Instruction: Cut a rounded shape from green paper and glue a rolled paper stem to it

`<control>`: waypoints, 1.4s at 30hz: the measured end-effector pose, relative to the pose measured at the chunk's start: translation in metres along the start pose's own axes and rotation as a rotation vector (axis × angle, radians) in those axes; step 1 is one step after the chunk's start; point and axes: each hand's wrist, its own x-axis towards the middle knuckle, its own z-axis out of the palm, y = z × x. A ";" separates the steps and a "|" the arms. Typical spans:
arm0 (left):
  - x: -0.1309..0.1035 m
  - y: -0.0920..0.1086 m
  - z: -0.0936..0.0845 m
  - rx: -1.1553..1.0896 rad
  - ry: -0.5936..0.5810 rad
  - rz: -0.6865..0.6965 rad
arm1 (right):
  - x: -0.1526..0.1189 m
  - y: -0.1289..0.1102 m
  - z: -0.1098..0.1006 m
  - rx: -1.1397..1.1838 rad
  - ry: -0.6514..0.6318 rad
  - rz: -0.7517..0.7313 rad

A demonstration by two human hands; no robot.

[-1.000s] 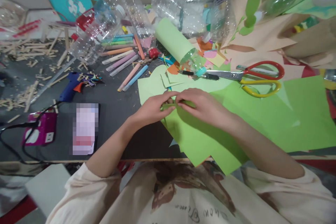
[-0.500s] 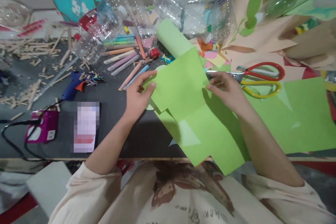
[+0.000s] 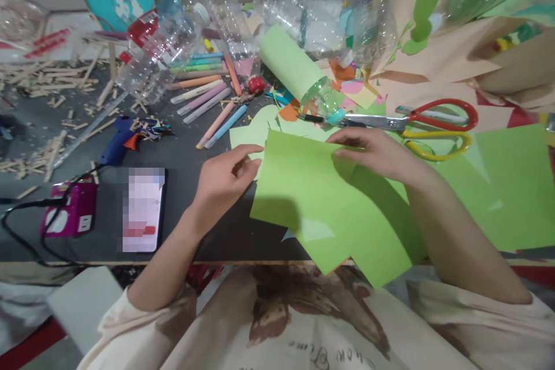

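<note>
A bright green sheet of paper (image 3: 299,173) is raised a little above the table, its top edge tilted toward me. My right hand (image 3: 368,153) pinches its upper right edge between thumb and fingers. Close beside the left edge of that sheet is my left hand (image 3: 228,179), thumb and index finger apart and curved. Beneath lies another green paper (image 3: 377,248), partly covered and hanging over the table's front edge. Behind the sheet, pale green paper (image 3: 245,136) lies flat. Scissors (image 3: 433,127) with one red and one yellow handle rest just beyond my right hand.
Left of my arm lie a phone (image 3: 143,211), a purple box (image 3: 71,214) with a cable and a blue glue gun (image 3: 119,141). Behind are chalk-like sticks (image 3: 203,101), a bottle wrapped in pale green paper (image 3: 288,60) and clear plastic bottles (image 3: 277,0). Wood sticks (image 3: 52,78) lie scattered.
The green sheet has come down toward me and turned, uncovering the wrapped bottle's neck and the pale green paper behind. My left hand has moved down and slightly left, its fingers now beside the sheet.
</note>
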 end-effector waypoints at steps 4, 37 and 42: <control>0.016 0.001 0.020 0.124 -0.173 0.170 | 0.010 -0.003 0.020 -0.022 -0.032 -0.021; -0.016 0.015 0.062 0.649 -0.167 0.488 | 0.016 0.026 0.044 -0.421 0.336 -0.658; -0.019 0.017 0.064 0.631 -0.199 0.491 | 0.014 0.024 0.040 -0.484 0.281 -0.639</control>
